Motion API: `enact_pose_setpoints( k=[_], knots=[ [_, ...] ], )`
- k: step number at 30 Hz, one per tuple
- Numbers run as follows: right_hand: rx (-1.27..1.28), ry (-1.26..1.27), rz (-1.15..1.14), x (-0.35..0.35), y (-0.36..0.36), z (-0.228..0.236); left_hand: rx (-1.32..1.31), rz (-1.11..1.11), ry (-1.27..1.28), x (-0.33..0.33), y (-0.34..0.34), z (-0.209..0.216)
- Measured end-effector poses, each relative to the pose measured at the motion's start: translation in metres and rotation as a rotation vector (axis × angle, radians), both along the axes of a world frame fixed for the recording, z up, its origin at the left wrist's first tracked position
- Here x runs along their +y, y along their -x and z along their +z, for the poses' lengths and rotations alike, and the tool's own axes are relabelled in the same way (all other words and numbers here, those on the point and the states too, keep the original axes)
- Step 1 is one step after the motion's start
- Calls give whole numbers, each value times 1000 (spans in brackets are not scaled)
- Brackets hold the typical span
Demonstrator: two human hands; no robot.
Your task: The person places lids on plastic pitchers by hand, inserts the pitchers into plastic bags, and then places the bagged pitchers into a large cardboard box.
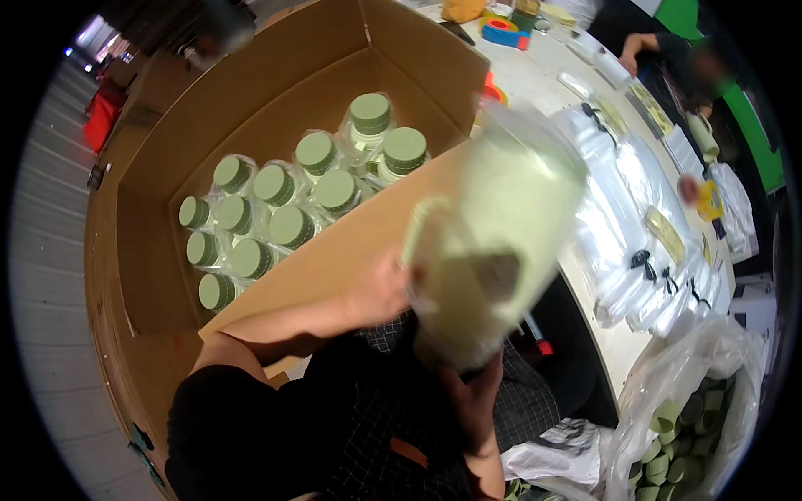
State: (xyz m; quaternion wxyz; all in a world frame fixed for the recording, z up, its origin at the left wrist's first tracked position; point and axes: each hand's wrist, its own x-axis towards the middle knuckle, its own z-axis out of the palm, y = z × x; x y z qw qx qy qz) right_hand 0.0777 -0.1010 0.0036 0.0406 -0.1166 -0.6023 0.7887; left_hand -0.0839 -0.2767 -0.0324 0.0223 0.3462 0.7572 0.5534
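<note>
A pale green jug [518,196] with a side handle, in a clear plastic bag, is tilted in front of me and smeared by motion. My left hand [386,288] is closed at its handle side, the fingertips blurred. Around its lower end my right hand [478,397] is wrapped, partly hidden by the jug. To the left, an open cardboard box [359,238] holds several bagged containers standing upright, with ribbed green lids [336,190] on top. My left forearm lies along the box's near flap.
On the white table [535,79] at right lie stacks of clear plastic bags [622,217] and tape rolls [504,33]. A plastic-lined sack [677,442] of green lids stands at lower right. Another person's arm [639,50] reaches over the table's far side.
</note>
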Motion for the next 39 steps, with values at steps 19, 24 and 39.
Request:
enact_pose_setpoints(
  k=[19, 24, 39],
  knots=[
    [185, -750, -11, 63, 29, 72, -246, 812, 1154, -361, 263, -152],
    [925, -950, -332, 77, 39, 153, 31, 1106, 1311, -397, 267, -152],
    [91, -503, -1649, 360, -136, 51, 580, 241, 311, 52, 157, 0]
  ],
)
